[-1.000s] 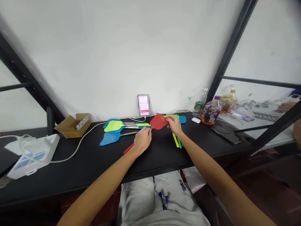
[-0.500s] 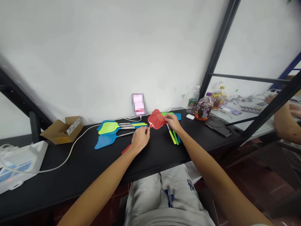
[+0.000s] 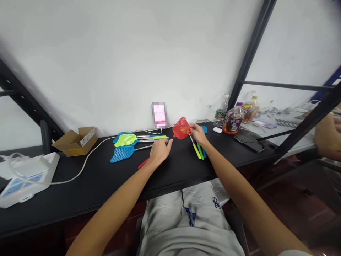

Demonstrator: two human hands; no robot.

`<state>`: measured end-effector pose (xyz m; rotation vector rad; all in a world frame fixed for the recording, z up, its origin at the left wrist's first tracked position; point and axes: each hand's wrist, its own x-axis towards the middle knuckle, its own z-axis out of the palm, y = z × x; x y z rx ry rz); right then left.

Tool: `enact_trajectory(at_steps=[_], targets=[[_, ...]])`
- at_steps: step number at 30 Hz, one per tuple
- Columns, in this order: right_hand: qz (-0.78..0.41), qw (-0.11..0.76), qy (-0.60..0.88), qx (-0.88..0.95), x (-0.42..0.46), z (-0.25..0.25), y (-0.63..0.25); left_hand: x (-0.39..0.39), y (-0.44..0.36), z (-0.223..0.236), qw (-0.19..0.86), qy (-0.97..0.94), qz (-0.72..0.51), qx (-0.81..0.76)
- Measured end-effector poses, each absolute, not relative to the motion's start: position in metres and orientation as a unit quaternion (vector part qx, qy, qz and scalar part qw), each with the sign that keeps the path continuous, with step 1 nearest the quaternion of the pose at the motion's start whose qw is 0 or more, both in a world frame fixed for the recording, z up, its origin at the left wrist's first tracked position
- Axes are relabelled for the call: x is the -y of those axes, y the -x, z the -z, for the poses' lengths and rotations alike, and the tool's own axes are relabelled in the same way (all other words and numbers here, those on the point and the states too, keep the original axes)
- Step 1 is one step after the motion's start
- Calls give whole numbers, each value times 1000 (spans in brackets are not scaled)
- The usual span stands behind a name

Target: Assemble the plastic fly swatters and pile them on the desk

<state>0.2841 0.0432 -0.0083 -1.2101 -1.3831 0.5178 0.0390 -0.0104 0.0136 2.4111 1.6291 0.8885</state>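
My right hand pinches the right edge of a red fly swatter head, raised just over the table. My left hand is closed, thumb against fingers, a small gap from the neck of that head. A red handle sticks out from under my left hand, its rod hidden in the grip. Left of it lie a lime fly swatter and a blue fly swatter, with another blue one partly behind. By my right hand are a yellow handle and a green handle, beside a blue one.
A phone with a blurred screen leans on the wall. An open carton and a white power strip stand left. Bottles, a white case and a dark phone are right. Another person's arm shows at far right.
The red swatter head has come away from my left hand, tilting and shifting slightly up with my right hand. The view has also shifted slightly.
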Motion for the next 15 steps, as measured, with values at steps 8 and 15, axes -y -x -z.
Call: enact_trajectory(at_steps=[8,15], targets=[[-111,445,578,675,-36,14,-288,12,-43,-3,30,-805,-296,-513],[-21,416,567,711,-27,8,-274,7,-48,6,30,-831,-330,-447]])
